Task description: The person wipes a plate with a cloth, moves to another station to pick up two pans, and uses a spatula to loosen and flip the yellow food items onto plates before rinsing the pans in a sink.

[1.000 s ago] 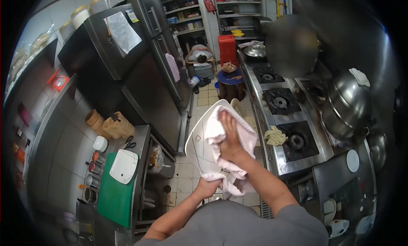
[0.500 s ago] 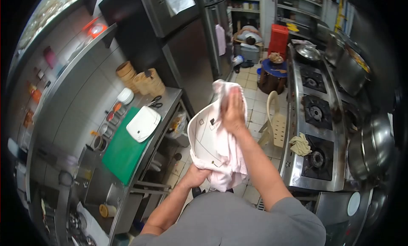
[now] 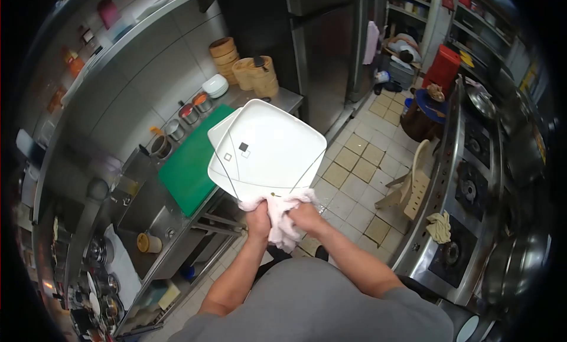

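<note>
A large white square plate [image 3: 274, 144] with dark line and square patterns is held out in front of my body, its face turned up toward me. A pale pink cloth [image 3: 280, 221] is bunched over the plate's near edge and hangs below it. My left hand [image 3: 258, 221] grips the near edge through the cloth. Beside it, my right hand [image 3: 304, 217] is closed on the same edge, also with cloth under the fingers. Behind the big plate, a second white plate [image 3: 220, 128] lies partly hidden on the green cutting board [image 3: 186, 180].
To the left runs a steel counter with a sink [image 3: 156, 221], sauce containers [image 3: 175, 129], stacked white bowls [image 3: 215, 86] and bamboo steamers [image 3: 260, 76]. On the right are a plastic chair [image 3: 416, 185] and a gas stove [image 3: 466, 188] with a yellowish cloth [image 3: 438, 227]. A person lies at the back.
My right hand has come down from the plate's far side to its near edge, bringing the cloth along. The plate has turned flatter and shifted left over the counter; the view has swung left.
</note>
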Motion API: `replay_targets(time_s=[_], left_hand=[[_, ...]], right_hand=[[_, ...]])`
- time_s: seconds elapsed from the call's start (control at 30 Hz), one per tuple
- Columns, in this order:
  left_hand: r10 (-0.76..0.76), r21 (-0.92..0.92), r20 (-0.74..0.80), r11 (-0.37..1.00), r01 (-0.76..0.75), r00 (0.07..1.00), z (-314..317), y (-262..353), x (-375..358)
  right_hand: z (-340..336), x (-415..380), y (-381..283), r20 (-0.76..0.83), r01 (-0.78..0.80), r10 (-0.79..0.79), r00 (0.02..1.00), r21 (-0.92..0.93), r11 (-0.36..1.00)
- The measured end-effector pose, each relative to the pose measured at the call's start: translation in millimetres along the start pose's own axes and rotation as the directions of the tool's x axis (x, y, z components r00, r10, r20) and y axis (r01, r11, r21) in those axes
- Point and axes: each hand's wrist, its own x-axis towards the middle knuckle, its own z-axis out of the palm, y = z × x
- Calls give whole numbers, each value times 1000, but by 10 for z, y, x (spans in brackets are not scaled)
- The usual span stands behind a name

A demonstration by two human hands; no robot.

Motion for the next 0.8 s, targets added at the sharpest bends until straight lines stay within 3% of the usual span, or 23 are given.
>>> replay_targets(time_s=[0.03,0.07,0.13,0.17,0.23,0.27,0.33,0.37,0.4,0.43,0.53,0.6,0.67,0.7,0.73,0.77,0.8], left_hand=[[23,-196,-61,980,-34,998,11,75,-29],[34,-388,-129,918,-82,991,-23,137,-61],[5,-428,-195,899,-89,981,-294,263,-30],[-12,-419,-157,906,-56,988,-468,340,-8],[5,-381,-70,924,-31,998,-850,369,31],[6,-393,-98,919,-45,995,-936,366,30],[-155,-310,92,934,176,984,-1130,408,73],[-146,-321,68,933,161,987,-1189,437,83],[-170,-389,102,900,197,980,-1190,455,88],[-185,-453,140,862,229,973,-1168,483,116],[-165,-529,145,820,218,975,-1300,403,240],[-134,-459,313,846,273,940,-1483,294,274],[-56,-450,307,871,197,950,-1587,341,302],[29,-56,247,998,-16,969,-1673,382,334],[122,362,218,911,-197,968,-1765,418,347],[-38,283,211,959,-23,977,-1894,461,398],[-36,279,187,960,-18,982,-1988,490,413]], right_hand=[[-29,22,-126,57,32,-20,998,-215,976],[-116,102,-175,79,-17,35,996,-215,977],[-338,332,-303,98,-61,82,992,-203,977],[-412,441,-361,94,-62,80,992,-182,981],[-470,524,-706,95,-30,81,992,-449,893],[-536,663,-710,118,-27,93,989,-466,884],[-520,976,-675,36,32,-10,999,-680,733],[-286,970,-857,61,46,-6,998,-687,725],[-38,911,-1060,155,196,-129,979,-887,419],[216,905,-1203,287,304,-220,932,-952,47],[667,863,-816,461,469,-281,842,-882,-43],[1059,796,-795,705,698,-39,708,-691,187],[1486,930,-822,762,755,-73,643,-614,230],[1689,1026,-852,803,797,-118,583,-538,276],[1862,1131,-859,816,806,-111,567,-523,277],[2031,1247,-830,763,762,-163,626,-553,335],[2190,1355,-760,702,716,-209,681,-577,393]])
